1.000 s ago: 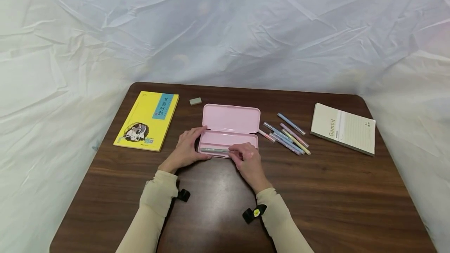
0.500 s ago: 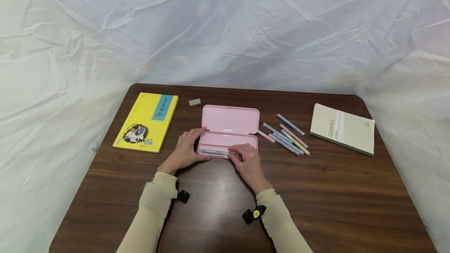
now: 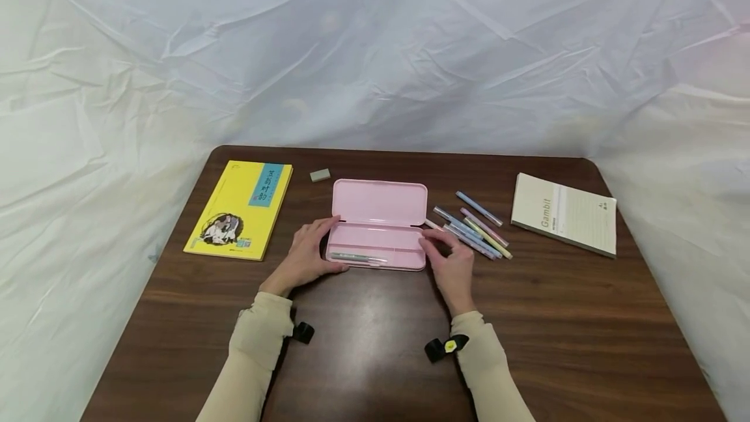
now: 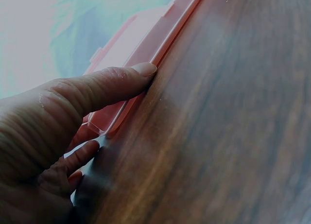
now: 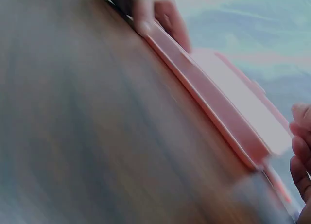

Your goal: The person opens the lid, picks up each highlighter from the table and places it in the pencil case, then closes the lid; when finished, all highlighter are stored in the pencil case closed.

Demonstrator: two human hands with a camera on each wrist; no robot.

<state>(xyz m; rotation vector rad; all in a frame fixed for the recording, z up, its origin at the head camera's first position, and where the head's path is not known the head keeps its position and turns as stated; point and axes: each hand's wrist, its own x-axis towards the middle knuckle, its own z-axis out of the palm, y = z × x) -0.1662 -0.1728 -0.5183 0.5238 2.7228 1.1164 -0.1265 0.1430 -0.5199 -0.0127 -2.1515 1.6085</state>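
A pink pencil case (image 3: pixel 379 202) lies with its lid raised at the middle of the table. In its front compartment rests a pen (image 3: pixel 351 257) with a grey-green barrel and clear end. My left hand (image 3: pixel 301 256) grips the case's left end, thumb (image 4: pixel 121 83) along the front wall and fingers round the far side. Just off the right end hovers my right hand (image 3: pixel 454 269), fingers loosely bent and holding nothing. In the right wrist view, its fingertips (image 5: pixel 300 117) appear at the right edge, apart from the case wall.
Several pastel pens (image 3: pixel 474 230) lie in a loose pile right of the case. Farther right is a cream notebook (image 3: pixel 565 213). On the left are a yellow book (image 3: pixel 234 213) and a small grey eraser (image 3: pixel 319 175). A white cloth (image 3: pixel 375 70) hangs behind the table.
My right hand has let go of the pen in the front compartment and moved right to the case's end. The left hand keeps its hold. The whole view has shifted slightly.
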